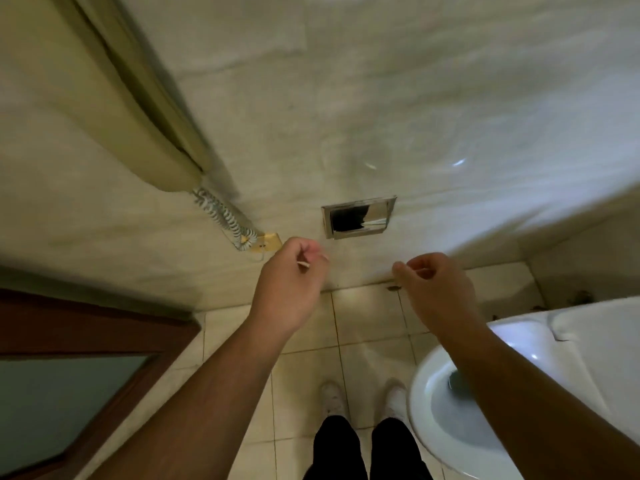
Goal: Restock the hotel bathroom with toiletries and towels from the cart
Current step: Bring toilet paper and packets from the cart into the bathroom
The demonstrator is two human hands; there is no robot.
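A person stands in a hotel bathroom facing the marbled wall (415, 116), both bare arms raised toward a recessed metal paper holder (358, 218) set low in it, just right of a beige wall phone (152, 126) and its coiled cord (221, 216). The left hand (291, 275) has its fingers curled in, with a thin pale sliver (304, 264) showing among them, too small to tell what it is or whether it is pinched. The right hand (438, 282) hangs just below the holder, fingers curled toward the palm and thumb forward, with nothing visible in it. No towel, toiletry or cart is in view, so the stock to be laid out appears to be elsewhere, outside the frame. The holder shows only a dark recess and a shiny flap, with no roll to be seen, which suggests the step in hand is checking or filling this spot. The next move would likely call for fetching a roll from the cart and seating it in the recess. An open toilet (417, 393) sits at right, a wooden door (86, 334) at left, and white shoes (332, 396) on the tiled floor (367, 327) below
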